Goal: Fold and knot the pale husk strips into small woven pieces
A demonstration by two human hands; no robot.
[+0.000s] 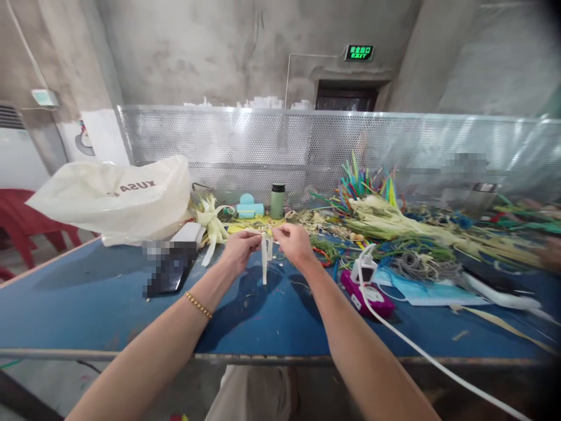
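- Head view: the left hand (239, 251), at the centre of the frame, has its thumb and fingers clamped on a pale husk-like strip (264, 263), whose ends hang down over the blue tabletop (245, 327).
- The right hand (294, 244), just right of centre, has its thumb and fingers bent toward the strip's upper part; whether they grip it, I cannot tell.
- Left of the hands lie a dark phone (179, 275), partly blurred out, and a tied husk bundle (211, 222); a white plastic bag (118, 204) fills the left.
- Behind the hands, near the middle of the frame, a green bottle (277, 203) stands upright.
- At right of centre, a white charger (364, 270) is plugged into a purple power strip (357, 297), beside a light-blue face mask (432, 291).
- Pale husks (377, 213) and tangled green cords (394, 248) lie farther back on the right.
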